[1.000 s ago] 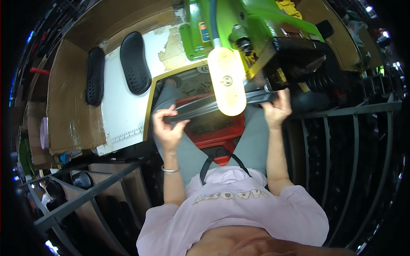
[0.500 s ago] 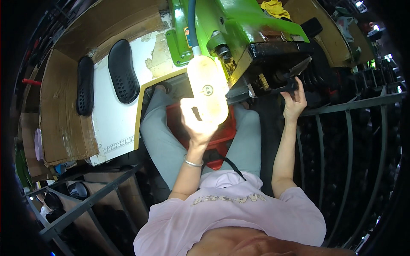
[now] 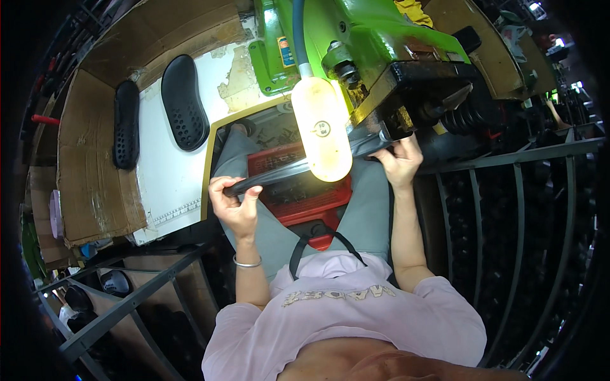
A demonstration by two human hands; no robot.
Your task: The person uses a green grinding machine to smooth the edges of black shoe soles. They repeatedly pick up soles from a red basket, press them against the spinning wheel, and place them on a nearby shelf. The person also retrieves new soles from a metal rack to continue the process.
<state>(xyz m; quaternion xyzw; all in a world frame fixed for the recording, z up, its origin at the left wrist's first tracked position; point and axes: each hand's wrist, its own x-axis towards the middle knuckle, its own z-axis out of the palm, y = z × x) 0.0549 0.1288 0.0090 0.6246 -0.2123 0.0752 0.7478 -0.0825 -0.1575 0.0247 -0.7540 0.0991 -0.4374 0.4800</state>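
Observation:
Stretched between my hands is a long black shoe sole [image 3: 273,176], seen nearly edge-on, its middle hidden behind a glowing oval lamp [image 3: 323,152]. My left hand [image 3: 235,206] grips its left end, with the thumb on the near side and the fingers beyond. At the other end, beside the dark head [image 3: 413,82] of a green machine [image 3: 381,38], my right hand [image 3: 400,165] pinches the sole. Two more black soles lie to the left: one [image 3: 184,105] flat on a white tabletop [image 3: 162,171], the other [image 3: 126,127] against a cardboard wall.
Cardboard [image 3: 98,146] walls in the tabletop's left and back. A red plastic crate or stool [image 3: 305,213] stands between my legs. Metal racks [image 3: 521,190] flank me, and a yellow cloth [image 3: 413,13] lies behind the machine.
My left hand has come away from the lamp, moving left, and now holds the sole's left end. My right hand has moved left and down from the machine head, the sole shifting left too.

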